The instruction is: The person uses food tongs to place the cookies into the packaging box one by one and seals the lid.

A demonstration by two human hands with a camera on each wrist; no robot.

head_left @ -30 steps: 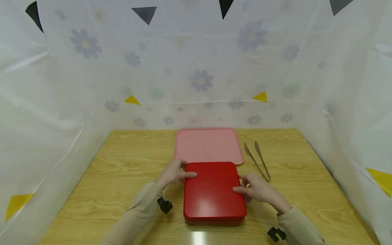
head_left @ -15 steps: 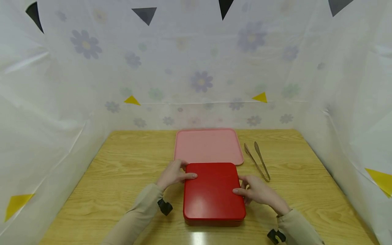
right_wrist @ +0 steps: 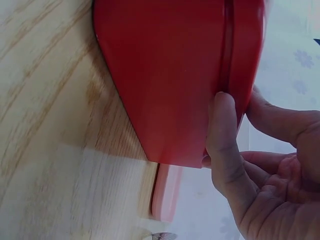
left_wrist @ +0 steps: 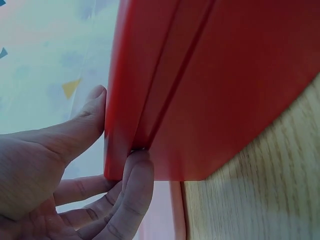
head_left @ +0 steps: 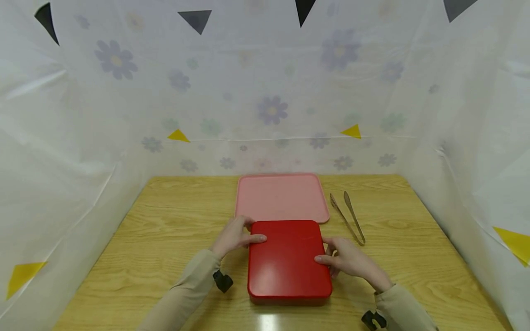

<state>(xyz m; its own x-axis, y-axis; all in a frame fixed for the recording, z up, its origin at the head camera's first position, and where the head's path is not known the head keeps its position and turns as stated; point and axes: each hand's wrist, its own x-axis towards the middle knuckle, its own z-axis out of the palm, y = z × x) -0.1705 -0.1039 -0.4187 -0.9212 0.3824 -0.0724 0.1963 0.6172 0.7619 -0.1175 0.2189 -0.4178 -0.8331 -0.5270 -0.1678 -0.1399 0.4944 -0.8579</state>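
Observation:
A red rectangular tin box (head_left: 290,264) with its lid (left_wrist: 127,100) on stands on the wooden table, near the front middle. At its far left corner, my left hand (head_left: 233,236) pinches the lid's edge, thumb on top and a fingertip at the seam under the rim. My right hand (head_left: 345,257) grips the right edge the same way, and in the right wrist view its index finger (right_wrist: 224,135) presses the seam between lid and box body (right_wrist: 160,75). What the box holds is hidden.
Behind the box lies a pink tray (head_left: 281,197), close to its far edge. Metal tongs (head_left: 349,218) rest spread on the wooden table (head_left: 178,202) to the right of the tray. White flower-printed sheets (head_left: 269,69) enclose the back and both sides.
Both hands keep their hold on the lid's edges. The box stays in place, and only a very slight shift of the whole view shows.

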